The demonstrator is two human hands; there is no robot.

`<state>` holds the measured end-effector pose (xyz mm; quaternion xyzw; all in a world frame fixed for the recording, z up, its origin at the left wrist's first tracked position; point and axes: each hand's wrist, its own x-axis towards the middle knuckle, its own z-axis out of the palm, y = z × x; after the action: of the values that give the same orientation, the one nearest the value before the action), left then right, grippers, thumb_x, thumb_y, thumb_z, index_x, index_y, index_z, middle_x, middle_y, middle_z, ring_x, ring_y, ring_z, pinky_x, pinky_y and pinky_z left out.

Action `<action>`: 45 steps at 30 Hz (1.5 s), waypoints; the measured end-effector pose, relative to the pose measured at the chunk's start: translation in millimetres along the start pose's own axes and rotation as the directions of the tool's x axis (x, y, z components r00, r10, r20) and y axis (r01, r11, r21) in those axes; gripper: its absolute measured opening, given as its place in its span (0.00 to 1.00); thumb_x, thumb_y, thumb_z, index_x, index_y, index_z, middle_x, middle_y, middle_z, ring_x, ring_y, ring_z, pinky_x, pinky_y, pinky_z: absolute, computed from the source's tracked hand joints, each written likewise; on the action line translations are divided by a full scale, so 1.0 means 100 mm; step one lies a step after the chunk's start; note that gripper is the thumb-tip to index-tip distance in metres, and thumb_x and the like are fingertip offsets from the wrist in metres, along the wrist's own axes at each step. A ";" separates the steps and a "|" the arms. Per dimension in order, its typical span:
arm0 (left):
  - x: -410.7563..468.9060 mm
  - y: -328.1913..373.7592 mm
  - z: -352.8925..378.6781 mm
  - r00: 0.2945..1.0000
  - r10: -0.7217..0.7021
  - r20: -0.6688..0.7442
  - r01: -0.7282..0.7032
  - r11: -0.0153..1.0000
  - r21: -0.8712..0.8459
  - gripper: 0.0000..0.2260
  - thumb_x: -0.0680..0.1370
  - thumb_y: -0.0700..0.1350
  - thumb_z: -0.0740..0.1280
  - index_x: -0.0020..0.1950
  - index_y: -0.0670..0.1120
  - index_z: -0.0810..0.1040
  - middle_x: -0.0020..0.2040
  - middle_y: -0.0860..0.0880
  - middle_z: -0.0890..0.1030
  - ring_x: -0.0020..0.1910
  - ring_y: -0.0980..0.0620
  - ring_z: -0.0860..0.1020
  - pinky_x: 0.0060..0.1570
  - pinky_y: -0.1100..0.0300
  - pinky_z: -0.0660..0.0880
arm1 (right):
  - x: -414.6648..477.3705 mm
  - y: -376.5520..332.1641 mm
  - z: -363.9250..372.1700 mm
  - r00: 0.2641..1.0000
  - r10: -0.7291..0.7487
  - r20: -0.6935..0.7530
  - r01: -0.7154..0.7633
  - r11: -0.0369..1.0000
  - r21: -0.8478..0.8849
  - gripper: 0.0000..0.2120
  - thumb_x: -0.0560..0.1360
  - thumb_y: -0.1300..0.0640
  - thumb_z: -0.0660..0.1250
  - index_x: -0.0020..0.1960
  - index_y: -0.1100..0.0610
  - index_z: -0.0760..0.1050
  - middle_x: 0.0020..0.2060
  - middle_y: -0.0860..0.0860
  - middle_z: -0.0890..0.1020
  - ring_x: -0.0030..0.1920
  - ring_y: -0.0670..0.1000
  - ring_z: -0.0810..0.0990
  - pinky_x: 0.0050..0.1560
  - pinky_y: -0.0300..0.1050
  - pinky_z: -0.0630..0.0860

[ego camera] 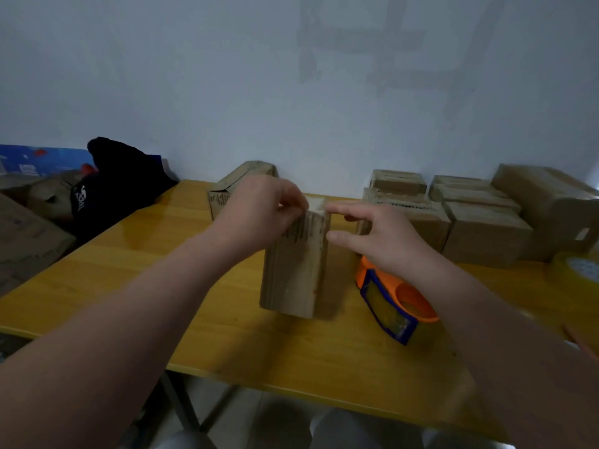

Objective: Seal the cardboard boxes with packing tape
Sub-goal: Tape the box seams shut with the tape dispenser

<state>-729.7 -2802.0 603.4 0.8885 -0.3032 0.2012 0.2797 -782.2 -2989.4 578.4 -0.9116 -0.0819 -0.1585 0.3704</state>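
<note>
Print on the cardboard box [293, 270] is showing only as blur. Left hand [259, 212] is pinching its top edge; right hand [385, 234] is spreading its fingers at its right edge.

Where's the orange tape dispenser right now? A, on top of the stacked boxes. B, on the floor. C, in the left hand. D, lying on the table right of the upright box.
D: the tape dispenser lies on the table, just right of the upright box.

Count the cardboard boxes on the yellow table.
About 8: upright box at centre, another box behind it to the left, six boxes clustered at right; stacking may hide more.
</note>
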 end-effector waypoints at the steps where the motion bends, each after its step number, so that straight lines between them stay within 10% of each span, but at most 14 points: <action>1: 0.05 0.01 -0.07 1.000 -0.017 0.014 0.018 0.999 -0.030 0.06 0.75 0.41 0.69 0.47 0.49 0.84 0.41 0.57 0.81 0.43 0.61 0.76 0.44 0.70 0.67 | 0.03 -0.03 -0.03 1.000 0.003 0.004 -0.003 0.999 0.041 0.19 0.72 0.50 0.72 0.62 0.39 0.75 0.57 0.36 0.77 0.60 0.38 0.72 0.53 0.28 0.64; 12: 0.21 0.14 -0.37 0.992 -0.073 0.107 0.084 0.991 -0.107 0.04 0.74 0.42 0.70 0.41 0.51 0.83 0.38 0.56 0.82 0.39 0.61 0.79 0.38 0.70 0.73 | 0.14 -0.19 -0.19 0.980 0.052 0.193 -0.143 0.857 0.495 0.16 0.65 0.52 0.75 0.53 0.48 0.83 0.47 0.45 0.85 0.48 0.42 0.83 0.44 0.37 0.80; 21: 0.06 0.11 -0.24 0.972 -0.226 -0.064 0.197 0.933 -0.302 0.10 0.71 0.47 0.74 0.51 0.49 0.82 0.47 0.54 0.82 0.46 0.58 0.79 0.51 0.55 0.78 | 0.19 -0.30 -0.09 0.997 0.050 -0.054 -0.031 0.948 0.316 0.07 0.68 0.55 0.76 0.46 0.51 0.84 0.42 0.47 0.85 0.45 0.46 0.83 0.51 0.48 0.81; 29: -0.18 0.01 -0.04 0.928 -0.367 -0.061 0.251 0.738 -0.627 0.30 0.68 0.39 0.77 0.68 0.47 0.72 0.58 0.52 0.78 0.58 0.54 0.77 0.60 0.52 0.75 | 0.29 -0.37 0.02 0.962 -0.087 -0.258 0.100 0.994 0.036 0.08 0.69 0.50 0.75 0.35 0.52 0.81 0.32 0.45 0.81 0.35 0.41 0.78 0.35 0.30 0.72; 38: -0.38 -0.05 0.15 0.907 -0.397 -0.139 0.255 0.782 -0.569 0.21 0.73 0.50 0.70 0.66 0.50 0.76 0.54 0.56 0.81 0.52 0.60 0.79 0.53 0.54 0.78 | 0.32 -0.39 0.14 0.905 -0.177 -0.388 0.122 0.979 -0.162 0.16 0.73 0.44 0.69 0.32 0.52 0.76 0.25 0.44 0.74 0.28 0.43 0.73 0.31 0.42 0.71; 45: -0.48 -0.03 0.27 0.931 -0.214 -0.297 0.147 0.962 -0.231 0.26 0.79 0.52 0.60 0.76 0.48 0.60 0.61 0.49 0.78 0.57 0.53 0.75 0.54 0.59 0.73 | 0.35 -0.51 0.23 0.942 -0.067 -0.329 0.101 0.991 0.087 0.09 0.76 0.51 0.68 0.43 0.53 0.84 0.36 0.47 0.84 0.40 0.44 0.81 0.41 0.37 0.77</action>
<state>-758.0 -2796.4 556.3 0.8350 -0.1897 0.2831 0.4321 -757.2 -2936.1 608.0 -0.8484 -0.0667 -0.3180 0.4180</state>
